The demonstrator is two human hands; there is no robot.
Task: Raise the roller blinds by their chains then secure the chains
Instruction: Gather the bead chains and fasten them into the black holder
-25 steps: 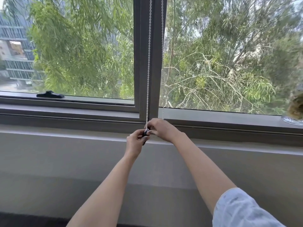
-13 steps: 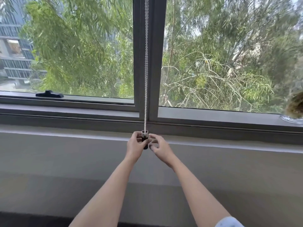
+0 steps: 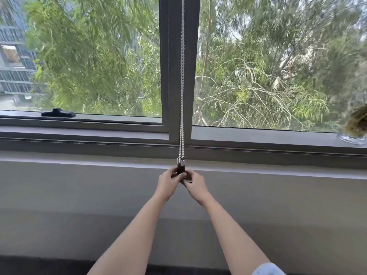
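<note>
The chain [image 3: 182, 96] hangs down the centre of the frame to a dark clip [image 3: 181, 167] below the sill [image 3: 79, 133]. Left hand [image 3: 166, 184] and right hand [image 3: 196, 185] both pinch the clip's lower end. The beaded chain is likely light, limp and slippery; the stiff clip offers the surer hold.

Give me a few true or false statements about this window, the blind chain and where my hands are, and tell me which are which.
1. The left hand and right hand both grip the dark chain holder at the bottom of the bead chain. True.
2. The bead chain hangs across the right-hand glass. False: it runs down in front of the grey mullion.
3. The black window handle sits under the right-hand glass. False: it lies on the lower frame of the left pane.
4. A glass dish stands on the sill at the far right. True.
</note>
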